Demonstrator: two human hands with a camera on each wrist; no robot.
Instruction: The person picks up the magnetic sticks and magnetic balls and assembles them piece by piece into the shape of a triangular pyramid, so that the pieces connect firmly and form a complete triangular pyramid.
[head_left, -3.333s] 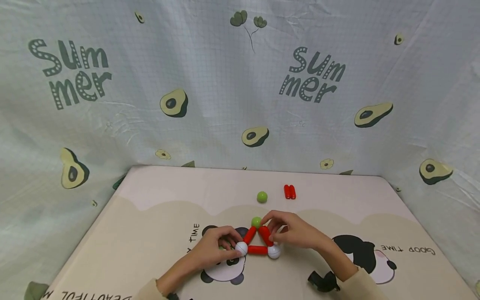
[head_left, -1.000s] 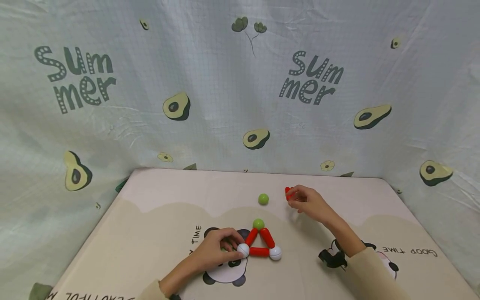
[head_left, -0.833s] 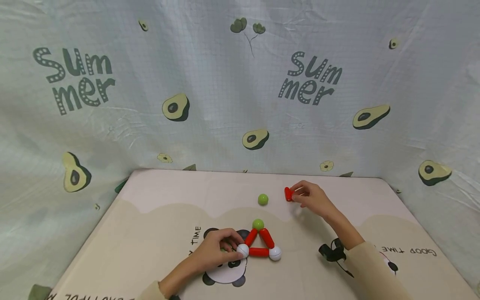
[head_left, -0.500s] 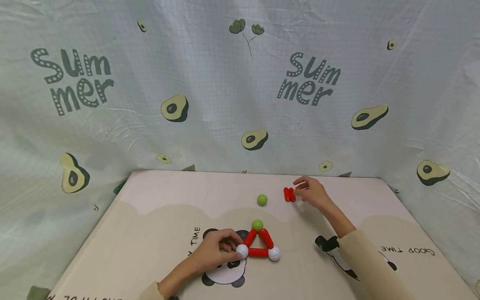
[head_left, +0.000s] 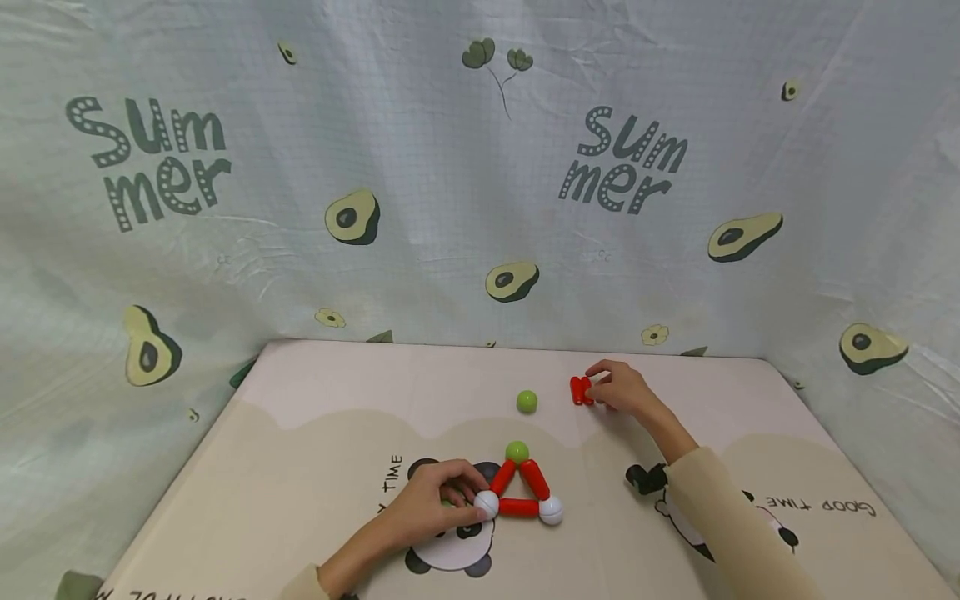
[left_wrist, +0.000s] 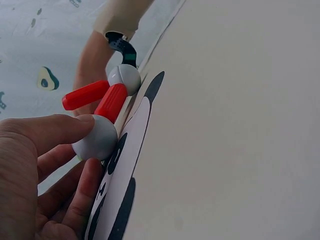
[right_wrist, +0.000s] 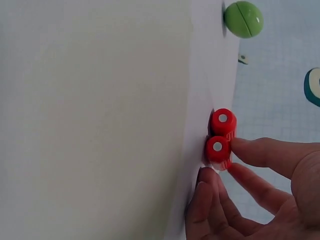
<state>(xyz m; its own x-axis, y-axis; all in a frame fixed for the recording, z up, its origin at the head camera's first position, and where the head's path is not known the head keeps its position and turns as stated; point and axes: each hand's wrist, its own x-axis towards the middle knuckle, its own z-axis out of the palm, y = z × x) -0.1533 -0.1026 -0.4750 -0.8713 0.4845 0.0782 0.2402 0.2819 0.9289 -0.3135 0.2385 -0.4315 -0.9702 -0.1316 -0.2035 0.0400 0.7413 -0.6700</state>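
In the head view a flat triangle of red magnetic rods (head_left: 518,507) lies on the table, with a green ball (head_left: 517,452) at its far corner and white balls at the near corners. My left hand (head_left: 433,500) pinches the left white ball (left_wrist: 98,139) between thumb and fingers. Part of another green ball (head_left: 447,502) shows beneath that hand. Farther back, two loose red rods lie side by side. My right hand (head_left: 622,388) has thumb and fingertips on either side of the right-hand loose rod (right_wrist: 218,148); the other loose rod (right_wrist: 223,120) lies against it.
A loose green ball (head_left: 527,402) sits left of the loose rods. The table (head_left: 315,433) has printed pandas and lettering, and a patterned cloth (head_left: 420,167) hangs behind it. A black wrist device (head_left: 647,479) shows by the right sleeve.
My right hand has gone from the triangle to the loose rods at the back, and its fingertips have closed in on the right-hand one. My left hand stays at the white ball.
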